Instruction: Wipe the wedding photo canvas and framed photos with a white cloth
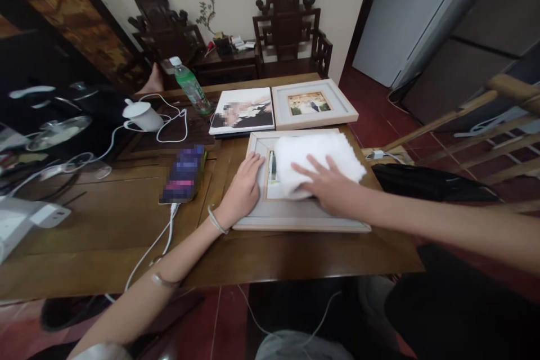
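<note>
Here, two hands on a picture frame, one pressing a white cloth.

Left hand (243, 188) lies flat, fingers together, on the near frame (295, 215) at its left edge; right hand (333, 185) spreads open over the cloth (314, 160) on the glass. Beyond lie a photo print (242, 111), a second frame (313, 103), and a bottle (190, 85).

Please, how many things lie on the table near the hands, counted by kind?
Picture frames: 2, near frame under both hands, far frame
Photo print: 1
White cloth: 1
Phone: 1
Green bottle: 1
Total: 6
</note>
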The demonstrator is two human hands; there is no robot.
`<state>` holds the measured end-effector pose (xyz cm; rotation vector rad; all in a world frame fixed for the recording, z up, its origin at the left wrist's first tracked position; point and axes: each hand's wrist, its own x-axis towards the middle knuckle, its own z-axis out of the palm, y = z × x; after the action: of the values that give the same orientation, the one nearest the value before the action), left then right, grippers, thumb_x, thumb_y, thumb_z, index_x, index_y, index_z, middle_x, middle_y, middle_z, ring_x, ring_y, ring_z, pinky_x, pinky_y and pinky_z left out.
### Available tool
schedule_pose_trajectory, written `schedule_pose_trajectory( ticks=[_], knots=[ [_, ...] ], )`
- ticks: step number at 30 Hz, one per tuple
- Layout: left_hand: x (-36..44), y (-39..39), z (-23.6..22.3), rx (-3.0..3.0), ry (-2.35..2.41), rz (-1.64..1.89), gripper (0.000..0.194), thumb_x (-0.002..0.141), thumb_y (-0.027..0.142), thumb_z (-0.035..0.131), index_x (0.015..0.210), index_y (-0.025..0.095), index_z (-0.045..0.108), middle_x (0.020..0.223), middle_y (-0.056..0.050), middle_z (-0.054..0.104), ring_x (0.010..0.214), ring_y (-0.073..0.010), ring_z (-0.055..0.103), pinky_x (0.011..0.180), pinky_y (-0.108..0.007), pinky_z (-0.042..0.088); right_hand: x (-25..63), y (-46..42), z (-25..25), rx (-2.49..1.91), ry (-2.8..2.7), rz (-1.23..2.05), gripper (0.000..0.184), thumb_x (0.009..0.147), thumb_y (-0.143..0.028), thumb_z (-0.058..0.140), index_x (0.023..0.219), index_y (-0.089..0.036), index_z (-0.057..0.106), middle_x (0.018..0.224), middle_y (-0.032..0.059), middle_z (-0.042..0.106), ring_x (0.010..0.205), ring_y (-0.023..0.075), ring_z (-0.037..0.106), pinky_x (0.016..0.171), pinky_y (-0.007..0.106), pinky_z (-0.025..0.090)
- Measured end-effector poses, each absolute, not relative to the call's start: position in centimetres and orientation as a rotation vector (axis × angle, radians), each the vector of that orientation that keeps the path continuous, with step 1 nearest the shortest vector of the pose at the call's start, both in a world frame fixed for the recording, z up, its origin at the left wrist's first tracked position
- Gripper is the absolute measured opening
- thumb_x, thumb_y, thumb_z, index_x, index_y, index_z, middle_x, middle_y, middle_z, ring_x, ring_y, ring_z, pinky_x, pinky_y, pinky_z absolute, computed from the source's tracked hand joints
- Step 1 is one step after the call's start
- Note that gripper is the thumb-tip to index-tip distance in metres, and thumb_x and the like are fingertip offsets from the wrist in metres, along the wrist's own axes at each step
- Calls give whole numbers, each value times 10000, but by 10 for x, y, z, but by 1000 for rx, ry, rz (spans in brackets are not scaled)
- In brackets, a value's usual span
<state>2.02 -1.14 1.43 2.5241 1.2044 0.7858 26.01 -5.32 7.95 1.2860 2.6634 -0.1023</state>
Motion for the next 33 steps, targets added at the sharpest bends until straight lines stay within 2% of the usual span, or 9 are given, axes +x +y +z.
schedule_pose_trajectory(
  ticks=[3, 7, 12, 14, 17, 19, 23, 26, 33],
  knots=[
    [20, -12, 15, 2500, 1205, 797, 631, 761, -8, 349, 1384, 77, 385, 1448, -171, 390, 1418, -265, 238, 1175, -495, 225, 279, -6, 72, 1419, 2642, 124, 720, 664, 94, 435, 1334, -159, 512, 1569, 128, 112, 1394, 454, 68, 1023, 733, 174],
    [20, -12, 17, 2494, 1208, 795, 615, 769, -6, 345, 1381, 37, 377, 1444, -195, 387, 1415, -267, 246, 1181, -476, 218, 284, 15, 70, 1468, 2593, 218, 657, 706, 56, 444, 1315, -173, 536, 1567, 117, 145, 1385, 478, 80, 1000, 749, 193],
    [21, -12, 17, 2505, 1209, 799, 627, 776, -10, 333, 1392, 103, 368, 1445, -156, 393, 1415, -255, 248, 1170, -501, 234, 258, -41, 77, 1396, 2523, 154, 546, 714, -32, 549, 1248, -138, 595, 1539, 179, 212, 1338, 532, 186, 980, 738, 234],
    [21, -12, 16, 2506, 1206, 804, 634, 779, -13, 328, 1399, 115, 355, 1444, -157, 393, 1414, -260, 248, 1161, -523, 243, 245, -71, 92, 1335, 2503, 62, 494, 738, -70, 576, 1221, -163, 620, 1511, 181, 288, 1308, 525, 275, 965, 712, 289],
    [22, -13, 15, 2505, 1209, 815, 636, 779, -13, 329, 1402, 114, 351, 1443, -165, 393, 1412, -266, 252, 1155, -534, 249, 226, -105, 119, 1221, 2431, -191, 522, 676, -123, 692, 1193, -172, 642, 1448, 201, 396, 1222, 488, 430, 905, 612, 430],
    [21, -13, 15, 2505, 1208, 821, 638, 778, -9, 333, 1404, 115, 349, 1450, -162, 386, 1413, -265, 248, 1159, -530, 245, 216, -118, 127, 1123, 2448, -298, 553, 670, -162, 720, 1215, -160, 627, 1441, 220, 396, 1202, 478, 458, 897, 596, 449],
    [21, -12, 14, 2486, 1205, 837, 644, 779, -4, 339, 1409, 131, 345, 1460, -148, 382, 1413, -264, 249, 1158, -537, 235, 211, -115, 107, 1077, 2612, -286, 536, 751, -186, 643, 1281, -175, 570, 1508, 198, 282, 1308, 515, 286, 967, 690, 330],
    [21, -12, 13, 2479, 1208, 833, 634, 774, -4, 337, 1398, 109, 356, 1453, -160, 390, 1411, -266, 255, 1159, -529, 235, 224, -86, 82, 1106, 2718, -164, 505, 799, -114, 543, 1295, -209, 555, 1536, 142, 245, 1366, 467, 186, 1018, 696, 250],
    [23, -13, 14, 2483, 1228, 815, 649, 759, -12, 333, 1403, 71, 347, 1453, -180, 372, 1418, -260, 241, 1172, -482, 230, 278, 11, 79, 1351, 2637, 231, 637, 717, 76, 449, 1294, -175, 552, 1563, 112, 162, 1394, 446, 76, 1034, 731, 147]
  ],
)
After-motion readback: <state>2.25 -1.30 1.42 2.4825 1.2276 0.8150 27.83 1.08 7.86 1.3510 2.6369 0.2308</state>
